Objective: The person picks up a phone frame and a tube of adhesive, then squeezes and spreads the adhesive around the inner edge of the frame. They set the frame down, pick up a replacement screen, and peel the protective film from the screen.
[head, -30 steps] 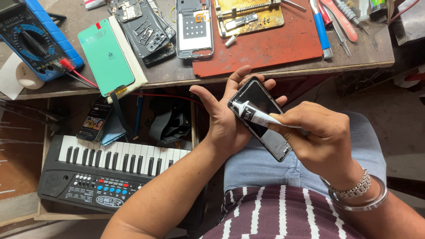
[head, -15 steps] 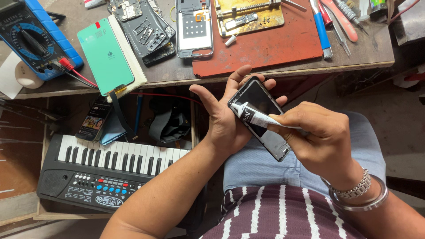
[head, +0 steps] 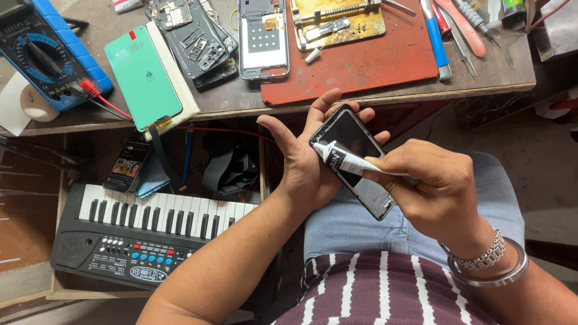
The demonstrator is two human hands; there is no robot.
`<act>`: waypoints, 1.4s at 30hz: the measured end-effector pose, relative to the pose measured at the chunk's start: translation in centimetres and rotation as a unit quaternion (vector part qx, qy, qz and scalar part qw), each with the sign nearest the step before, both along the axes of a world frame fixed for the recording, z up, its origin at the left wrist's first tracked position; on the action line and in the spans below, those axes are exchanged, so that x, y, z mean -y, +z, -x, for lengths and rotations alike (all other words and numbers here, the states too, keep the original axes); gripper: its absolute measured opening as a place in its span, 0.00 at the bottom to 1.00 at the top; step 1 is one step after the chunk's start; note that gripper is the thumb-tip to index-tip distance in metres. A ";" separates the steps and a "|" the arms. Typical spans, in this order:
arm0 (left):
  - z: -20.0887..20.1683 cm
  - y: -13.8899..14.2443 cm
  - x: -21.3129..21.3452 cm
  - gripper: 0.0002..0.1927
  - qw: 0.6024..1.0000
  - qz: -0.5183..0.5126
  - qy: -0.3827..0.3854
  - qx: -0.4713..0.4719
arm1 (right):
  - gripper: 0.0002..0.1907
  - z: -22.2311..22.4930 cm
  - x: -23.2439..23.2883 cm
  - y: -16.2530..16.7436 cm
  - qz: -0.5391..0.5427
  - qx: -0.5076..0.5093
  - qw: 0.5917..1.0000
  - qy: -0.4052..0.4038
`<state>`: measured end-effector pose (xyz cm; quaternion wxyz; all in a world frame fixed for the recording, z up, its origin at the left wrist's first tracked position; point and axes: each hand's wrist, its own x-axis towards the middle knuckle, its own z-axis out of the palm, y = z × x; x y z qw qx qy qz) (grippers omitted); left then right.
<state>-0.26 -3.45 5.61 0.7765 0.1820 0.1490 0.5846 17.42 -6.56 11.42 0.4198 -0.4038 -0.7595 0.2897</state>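
My left hand lies palm up over my lap and cradles a black phone frame, its dark inner side facing up. My right hand pinches a small white glue tube, whose tip rests at the frame's upper left edge. The tube crosses over the frame from right to left. A silver bracelet and a bangle sit on my right wrist.
The wooden workbench ahead holds a red mat, an open phone body, dismantled phone parts, a green phone back panel, a blue multimeter and hand tools. A toy keyboard lies lower left.
The tube tip has crept slightly along the frame's upper left edge; both hands otherwise stay put.
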 end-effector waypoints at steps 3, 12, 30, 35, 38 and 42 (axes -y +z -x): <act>0.0 0.0 0.0 0.62 1.000 -0.002 0.000 -0.002 | 0.12 0.0 0.0 -0.1 0.002 -0.006 1.000 0.000; 0.0 0.0 0.0 0.62 1.000 0.001 -0.003 -0.002 | 0.12 -0.2 -0.1 -0.3 0.024 -0.019 1.000 0.007; 0.3 -0.2 -0.1 0.61 0.999 0.012 -0.015 0.048 | 0.05 -5.2 -0.7 -2.3 0.189 -0.179 0.964 0.049; 0.7 -0.5 -0.3 0.59 0.994 -0.022 -0.033 0.100 | 0.08 -7.2 -1.6 -4.1 0.277 -0.553 0.778 0.111; 0.9 -0.6 -0.3 0.59 0.991 -0.021 -0.037 0.124 | 0.13 -7.6 -1.4 -4.6 0.310 -0.604 0.725 0.114; 1.1 -0.4 -0.3 0.59 0.989 -0.030 -0.045 0.138 | 0.22 -6.9 -1.0 -5.0 0.310 -0.551 0.771 0.075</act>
